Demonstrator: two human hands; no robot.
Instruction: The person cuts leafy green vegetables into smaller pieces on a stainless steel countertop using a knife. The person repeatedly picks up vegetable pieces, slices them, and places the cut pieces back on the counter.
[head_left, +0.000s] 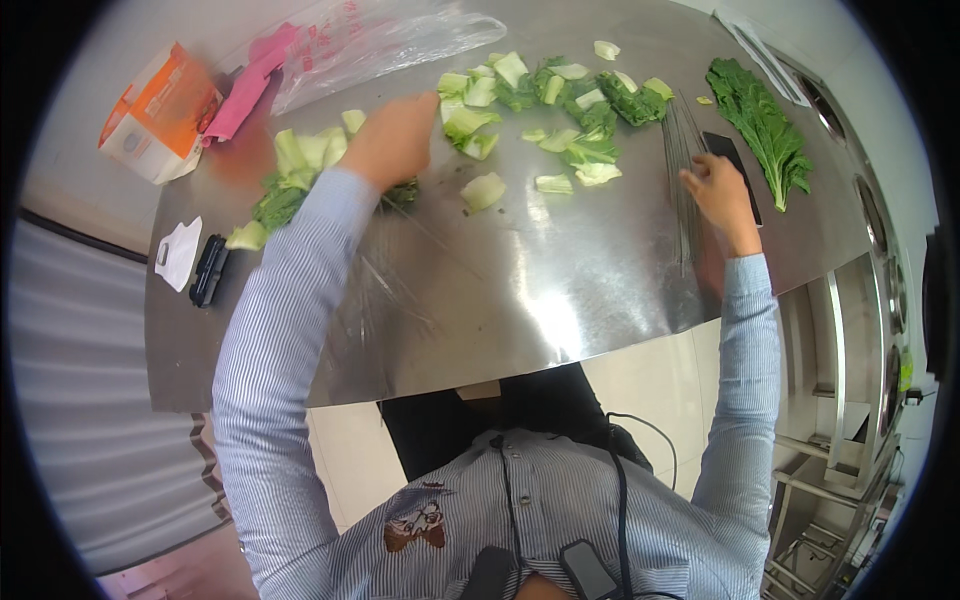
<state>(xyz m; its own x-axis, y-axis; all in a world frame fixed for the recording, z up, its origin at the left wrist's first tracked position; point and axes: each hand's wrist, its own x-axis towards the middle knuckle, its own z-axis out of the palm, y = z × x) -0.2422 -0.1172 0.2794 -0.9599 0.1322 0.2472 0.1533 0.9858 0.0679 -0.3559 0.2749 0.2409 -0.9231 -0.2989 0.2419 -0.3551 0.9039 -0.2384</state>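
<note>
My left hand (394, 142), blurred and curled, is above the steel table between two groups of cut leafy greens. Its fingertips are turned away, so any grip is hidden. Below its wrist lies a pile of cut greens (281, 199), with thin skewers (390, 289) pointing towards me. Further right are loose cut greens (469, 131) and a single pale piece (484, 191). My right hand (720, 191) is at a bundle of thin skewers (679, 202), its thumb and fingers slightly apart. A dark flat object (727, 146), like a phone, lies partly under that hand.
A whole leaf (761, 124) lies at the right of the steel table (480, 322). Clear plastic bag (390, 45), pink cloth-like item (251, 94) and orange-white package (165, 112) are at the back left. A black object (208, 270) sits beside a white tag-like piece (178, 253). Metal racks (832, 450) stand right.
</note>
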